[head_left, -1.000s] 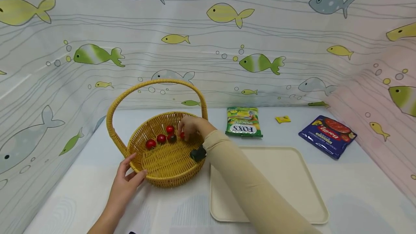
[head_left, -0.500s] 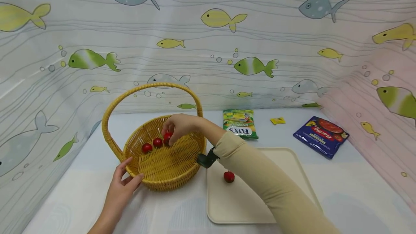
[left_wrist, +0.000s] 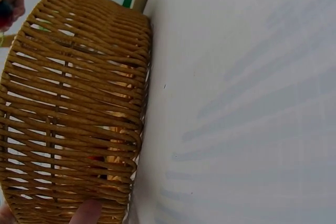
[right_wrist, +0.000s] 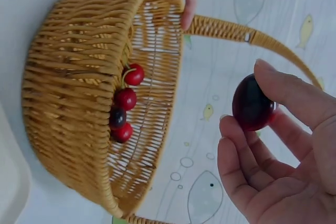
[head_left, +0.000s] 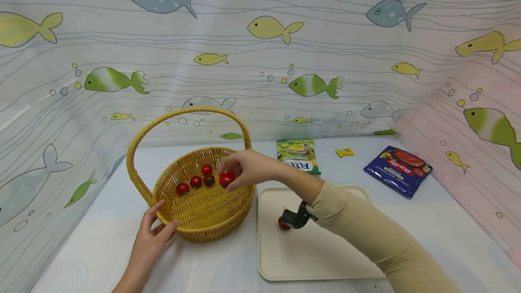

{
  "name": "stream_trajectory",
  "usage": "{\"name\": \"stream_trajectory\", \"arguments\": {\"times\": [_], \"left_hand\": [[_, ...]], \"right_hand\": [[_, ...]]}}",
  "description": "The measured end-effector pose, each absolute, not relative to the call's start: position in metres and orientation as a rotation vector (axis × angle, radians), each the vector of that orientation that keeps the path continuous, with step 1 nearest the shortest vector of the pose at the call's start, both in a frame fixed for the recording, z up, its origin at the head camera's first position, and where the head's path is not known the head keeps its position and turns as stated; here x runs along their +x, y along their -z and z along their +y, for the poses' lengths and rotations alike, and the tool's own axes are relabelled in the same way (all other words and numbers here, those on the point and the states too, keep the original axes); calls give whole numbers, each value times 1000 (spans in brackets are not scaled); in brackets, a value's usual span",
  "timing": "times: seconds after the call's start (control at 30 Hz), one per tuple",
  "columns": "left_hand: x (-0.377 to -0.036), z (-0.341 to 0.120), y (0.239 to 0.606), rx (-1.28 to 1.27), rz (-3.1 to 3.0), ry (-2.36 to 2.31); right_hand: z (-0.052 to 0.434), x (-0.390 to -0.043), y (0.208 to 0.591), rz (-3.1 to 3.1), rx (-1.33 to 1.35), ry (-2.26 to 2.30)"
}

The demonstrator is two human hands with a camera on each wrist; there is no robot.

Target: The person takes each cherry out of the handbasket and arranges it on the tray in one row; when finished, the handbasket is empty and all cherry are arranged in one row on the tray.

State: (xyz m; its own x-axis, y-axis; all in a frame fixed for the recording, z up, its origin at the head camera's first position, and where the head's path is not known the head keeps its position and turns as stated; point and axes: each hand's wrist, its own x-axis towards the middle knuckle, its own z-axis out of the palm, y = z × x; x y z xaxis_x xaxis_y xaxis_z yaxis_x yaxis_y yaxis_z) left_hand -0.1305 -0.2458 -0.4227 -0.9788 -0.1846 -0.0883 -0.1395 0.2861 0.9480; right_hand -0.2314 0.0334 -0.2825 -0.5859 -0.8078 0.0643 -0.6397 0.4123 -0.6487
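Observation:
In the head view my right hand pinches a cherry above the right side of the yellow wicker basket. Seen from the right wrist, that cherry is dark and glossy, held between thumb and fingertips. My left hand grips the basket's near-left rim, thumb outside. Several red and dark cherries lie at the back left of the basket floor; stems show on them in the right wrist view. Another cherry rests on the cream tray, partly hidden by the black wrist camera.
The basket's tall handle arches over it. Behind the tray lie a green candy bag, partly covered by my right forearm, and a small yellow packet. A dark blue pouch lies at the right. Fish-printed cloth hangs behind.
My right hand has lifted a cherry from the group in the basket and moved right with it. A cherry on the tray has come into sight. The left hand stays on the rim.

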Motion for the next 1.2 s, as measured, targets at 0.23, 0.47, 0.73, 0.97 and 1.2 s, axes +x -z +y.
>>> {"name": "stream_trajectory", "arguments": {"times": [0.23,0.47,0.73,0.97,1.2], "left_hand": [[-129,-244,419,332,-2500,1838],[-127,-242,414,346,-2510,1846],[-135,-249,428,346,-2471,1850],[-136,-252,434,321,-2471,1832],[-133,-250,431,311,-2480,1830]], "right_hand": [[64,-216,289,2397,-1230,1026],[91,-205,300,2400,-1197,1073],[119,-195,313,2451,-1088,1087],[142,-187,331,2452,-1015,1100],[162,-185,351,2435,-967,1128]]}}
